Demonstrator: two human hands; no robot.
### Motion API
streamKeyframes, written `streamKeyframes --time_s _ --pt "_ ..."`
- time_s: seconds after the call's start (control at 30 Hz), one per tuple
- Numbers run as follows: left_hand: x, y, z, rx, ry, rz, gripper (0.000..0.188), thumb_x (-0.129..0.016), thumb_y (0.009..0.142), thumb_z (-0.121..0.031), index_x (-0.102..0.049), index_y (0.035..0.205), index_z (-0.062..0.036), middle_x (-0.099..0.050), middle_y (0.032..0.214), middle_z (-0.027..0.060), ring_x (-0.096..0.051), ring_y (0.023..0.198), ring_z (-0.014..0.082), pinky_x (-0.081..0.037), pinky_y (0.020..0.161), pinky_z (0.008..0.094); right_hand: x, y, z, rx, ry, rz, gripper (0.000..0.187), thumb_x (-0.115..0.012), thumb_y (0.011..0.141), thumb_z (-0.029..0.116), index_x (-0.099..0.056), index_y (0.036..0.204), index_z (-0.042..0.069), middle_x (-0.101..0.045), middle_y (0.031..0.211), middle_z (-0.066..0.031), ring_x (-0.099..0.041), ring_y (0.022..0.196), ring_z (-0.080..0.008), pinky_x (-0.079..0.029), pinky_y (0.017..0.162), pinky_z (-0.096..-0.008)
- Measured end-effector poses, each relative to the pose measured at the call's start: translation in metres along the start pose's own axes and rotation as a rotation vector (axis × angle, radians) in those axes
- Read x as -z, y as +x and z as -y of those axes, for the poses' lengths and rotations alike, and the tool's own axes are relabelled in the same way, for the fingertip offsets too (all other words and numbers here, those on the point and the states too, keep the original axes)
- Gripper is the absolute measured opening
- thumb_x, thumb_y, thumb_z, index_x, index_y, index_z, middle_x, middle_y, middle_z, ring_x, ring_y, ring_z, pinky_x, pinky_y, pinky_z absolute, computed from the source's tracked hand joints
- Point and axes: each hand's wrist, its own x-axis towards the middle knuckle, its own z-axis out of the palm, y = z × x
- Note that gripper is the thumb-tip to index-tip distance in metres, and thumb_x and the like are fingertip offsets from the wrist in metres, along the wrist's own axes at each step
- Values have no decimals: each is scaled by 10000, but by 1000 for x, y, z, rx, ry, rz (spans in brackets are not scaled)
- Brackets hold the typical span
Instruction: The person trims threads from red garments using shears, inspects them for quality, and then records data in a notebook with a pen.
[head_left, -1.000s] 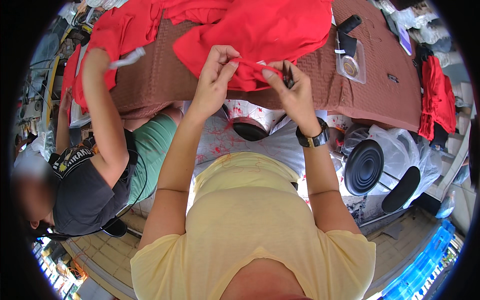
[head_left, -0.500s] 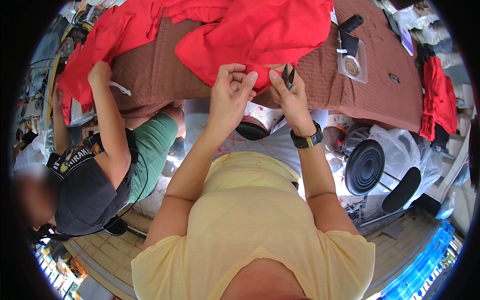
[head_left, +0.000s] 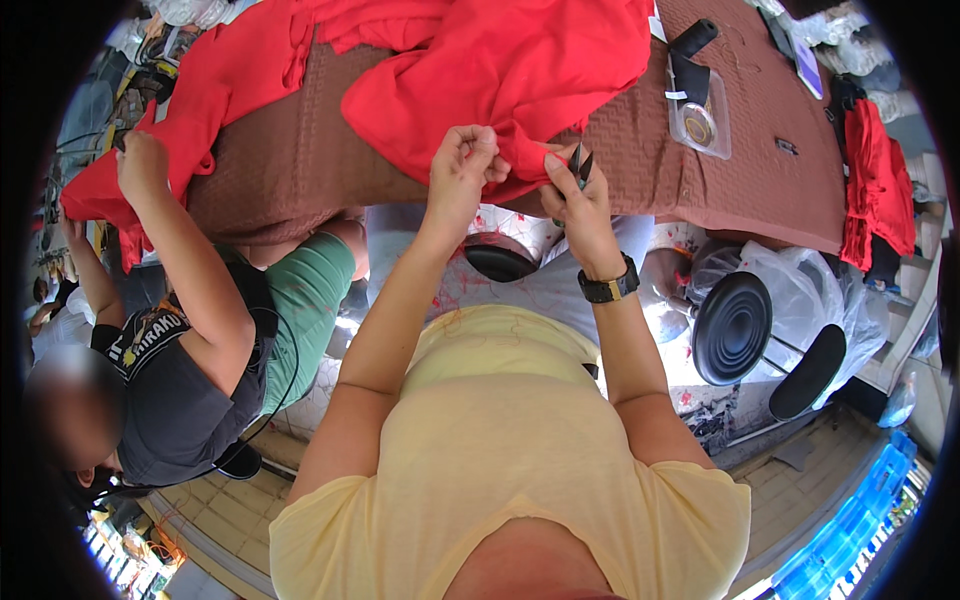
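A large red cloth (head_left: 500,75) is spread over the table in front of me, its near edge hanging toward my lap. My left hand (head_left: 462,172) is closed in a pinch at that edge; whatever its fingertips hold is too small to make out. Close by on the right, my right hand (head_left: 582,205) grips small thread snips (head_left: 584,168), dark blades pointing up and away from me. The thumb and forefinger of this hand are also at the red cloth's edge.
A brown textured cloth (head_left: 740,180) covers the table. On it sit a clear plastic box (head_left: 702,130) and a black spool (head_left: 693,38). At left, a co-worker (head_left: 190,380) handles another red cloth (head_left: 225,80). Stools (head_left: 732,328) and plastic bags (head_left: 800,280) stand at right.
My left hand has curled its fingers in more tightly. The snips have shifted slightly in my right hand. The co-worker's hands and red cloth have moved left.
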Motion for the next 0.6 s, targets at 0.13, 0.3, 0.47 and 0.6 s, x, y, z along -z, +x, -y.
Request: streamKeyframes --time_s 0.13,0.3,0.47,0.6 --pt "12 44 9 -596 555 -258 298 -730 913 -233 -587 1059 -16 -577 942 59 -578 750 142 -467 630 268 -1 -1 -1 -13 -22 -36 107 -551 1021 190 -557 995 86 -357 579 89 -284 461 -16 -190 447 -227" --pt "27 140 8 -949 1108 -225 283 -764 826 -128 -632 1044 -6 -562 1015 146 -644 793 267 -521 710 352 13 5 -13 -44 80 -115 129 -556 1018 187 -516 918 116 -355 577 82 -285 450 -27 -190 437 -234" --pt "58 186 18 -675 850 -171 246 -771 822 -105 -679 1024 3 -662 857 119 -671 707 233 -544 683 330 29 7 -24 -93 305 -166 132 -546 1019 173 -508 902 125 -388 613 68 -302 449 -34 -202 428 -227" --pt "72 154 -6 -253 60 -31 146 -669 954 -112 -656 1031 13 -671 886 38 -641 762 96 -535 678 236 34 2 -22 -110 331 -182 98 -543 1022 172 -542 950 104 -400 636 67 -303 453 -29 -209 432 -218"
